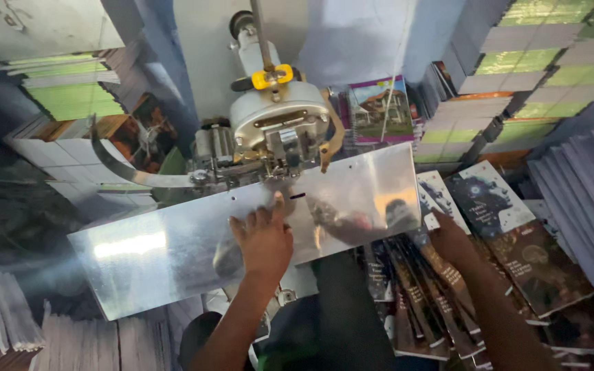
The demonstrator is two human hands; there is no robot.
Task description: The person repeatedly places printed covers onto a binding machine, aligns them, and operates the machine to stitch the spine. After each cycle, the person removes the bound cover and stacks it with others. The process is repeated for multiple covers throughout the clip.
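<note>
Nearest to me, my two forearms run up from the bottom edge. My left hand [264, 237] lies flat and released, fingers spread, on the shiny metal work plate [173, 254], its fingertips just short of the small slot below the stitching head [280, 127]. It grasps nothing. My right hand [452, 237] is reaching down onto the fanned pile of dark-covered booklets [510, 247] beside the plate's right end; I cannot tell whether it has closed on one, since the fingers are hidden against the covers.

Judging from this, no booklet lies on the plate under the head, so the present piece is not yet placed, and the dark pile at my right looks large, so much seems left.

For room: the plate's near edge overhangs toward my lap, and its right corner sits just beside the booklets, so a lift from there has a short, open path leftward across bare metal. Further on, the head and its curved metal strip [125, 168] crowd the plate's far edge. Beyond that, stacks of green-and-white bundles [70, 93] at far left and more stacks [544, 62] at far right wall me in.
</note>
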